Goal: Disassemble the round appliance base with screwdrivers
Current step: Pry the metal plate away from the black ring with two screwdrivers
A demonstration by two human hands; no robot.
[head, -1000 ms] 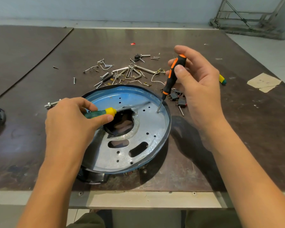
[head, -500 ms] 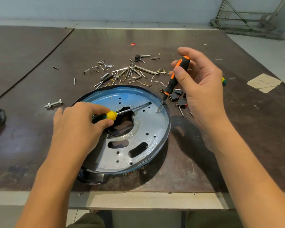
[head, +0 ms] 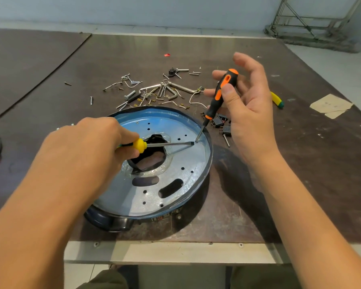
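At the 6 o'clock edge of the table (head: 300, 163) sits the round appliance base (head: 188, 163), its metal plate seated in the dark housing. From 9 o'clock the left hand (head: 88, 151) reaches in, fingers wrapped tightly round the yellow-handled screwdriver (head: 140, 145), whose flat blade lies low across the centre hole toward the plate's 3 o'clock rim. Most of the plate's holes stand empty, and a heap of loose screws and brackets (head: 154, 92) lies past 12 o'clock, so the job looks well advanced. A screw near 11 o'clock and the fastener at 3 o'clock appear to remain, and the plate is not lifted. On that fastener stands the orange screwdriver (head: 219, 94), tilted. The right hand (head: 250, 113) pinches its handle between thumb and fingertips, its other fingers loosely spread.
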